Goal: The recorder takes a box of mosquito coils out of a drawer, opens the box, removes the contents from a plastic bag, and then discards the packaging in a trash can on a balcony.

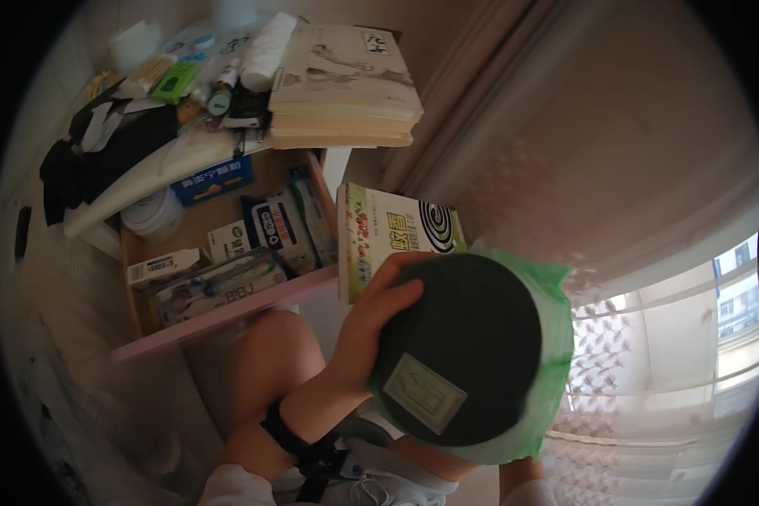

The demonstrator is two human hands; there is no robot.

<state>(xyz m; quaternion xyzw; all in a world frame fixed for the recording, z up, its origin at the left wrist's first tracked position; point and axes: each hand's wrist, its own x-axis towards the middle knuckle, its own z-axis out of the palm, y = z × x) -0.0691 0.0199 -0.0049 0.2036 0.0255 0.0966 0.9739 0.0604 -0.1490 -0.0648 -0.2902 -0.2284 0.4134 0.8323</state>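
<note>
My left hand [379, 316] grips the rim of a dark round container [474, 341], with fingers over its flat round face. A pale rectangular label [425, 393] lies on that face. Green translucent plastic bag film [553, 360] surrounds the container's right side and lower edge. My right forearm [524, 471] rises from the bottom edge to behind the bag; the right hand itself is hidden there. Just beyond my left hand stands a mosquito-coil box [398, 231], partly covered by hand and container.
At the left a drawer [228, 313] is pulled out, holding packaged toothbrushes [221, 288], small cartons and a white round tub [154, 212]. Above it, a cluttered tabletop bears stacked books [348, 82], a white roll [269, 50] and a black bag [126, 133]. Sheer curtains [613, 190] hang right.
</note>
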